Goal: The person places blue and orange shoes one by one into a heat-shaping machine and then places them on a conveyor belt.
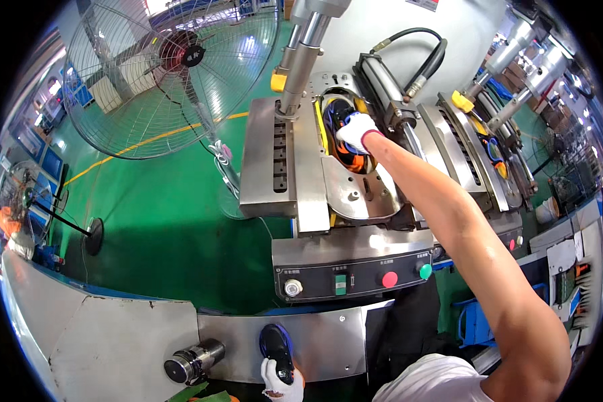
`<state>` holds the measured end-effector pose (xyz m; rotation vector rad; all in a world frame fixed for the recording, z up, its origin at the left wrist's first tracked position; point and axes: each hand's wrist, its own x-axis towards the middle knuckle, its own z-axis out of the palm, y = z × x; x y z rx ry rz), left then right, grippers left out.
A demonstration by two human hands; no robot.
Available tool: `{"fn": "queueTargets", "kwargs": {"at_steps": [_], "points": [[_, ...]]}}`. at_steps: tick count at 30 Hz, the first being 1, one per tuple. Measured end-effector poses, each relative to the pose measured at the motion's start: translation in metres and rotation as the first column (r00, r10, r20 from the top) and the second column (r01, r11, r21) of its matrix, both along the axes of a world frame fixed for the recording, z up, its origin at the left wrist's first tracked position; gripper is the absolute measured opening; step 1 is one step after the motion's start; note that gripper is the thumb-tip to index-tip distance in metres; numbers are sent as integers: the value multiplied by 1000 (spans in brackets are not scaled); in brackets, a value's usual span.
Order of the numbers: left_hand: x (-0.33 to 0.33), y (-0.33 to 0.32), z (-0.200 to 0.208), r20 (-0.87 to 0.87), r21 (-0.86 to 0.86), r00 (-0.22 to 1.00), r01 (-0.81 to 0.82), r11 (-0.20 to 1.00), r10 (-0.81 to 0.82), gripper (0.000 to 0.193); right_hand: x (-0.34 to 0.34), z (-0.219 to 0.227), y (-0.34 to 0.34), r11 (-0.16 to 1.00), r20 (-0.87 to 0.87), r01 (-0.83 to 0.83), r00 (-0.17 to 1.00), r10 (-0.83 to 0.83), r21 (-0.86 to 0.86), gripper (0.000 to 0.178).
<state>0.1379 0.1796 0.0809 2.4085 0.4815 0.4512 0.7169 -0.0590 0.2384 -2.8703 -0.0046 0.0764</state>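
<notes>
My right hand (357,132), in a white glove, reaches far forward into the bed of a metal press. Its fingers are curled on a dark shoe (342,110) with blue and orange parts, which sits between yellow-edged pads. Part of this shoe is hidden under the glove. Low in the head view, my left hand (281,383), also white-gloved, grips a black shoe (275,343) with a blue-purple edge by its near end. That shoe is over the steel tabletop (234,331).
Left of the near shoe, a steel flask (194,360) lies on its side. A control panel (355,276) with coloured buttons fronts the press. A caged fan (181,57) stands at the far left. A second press station (492,151) with another shoe is to the right.
</notes>
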Motion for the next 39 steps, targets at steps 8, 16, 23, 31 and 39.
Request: {"fn": "queueTargets", "kwargs": {"at_steps": [8, 16, 23, 31, 39], "points": [[4, -5, -8, -26, -24, 999, 22, 999, -22, 58, 17, -3, -2, 988, 37, 125, 991, -129, 95, 44], [15, -3, -8, -172, -146, 985, -34, 989, 9, 63, -132, 53, -31, 812, 370, -323, 918, 144, 485, 65], [11, -8, 5, -147, -68, 972, 177, 982, -185, 41, -375, -85, -169, 864, 422, -489, 813, 400, 122, 79], [37, -90, 81, -226, -321, 653, 650, 689, -722, 44, -453, -95, -197, 653, 558, -596, 772, 305, 468, 120], [72, -401, 146, 59, -503, 465, 778, 376, -883, 57, -650, -88, -281, 773, 320, -45, 924, -208, 632, 113]]}}
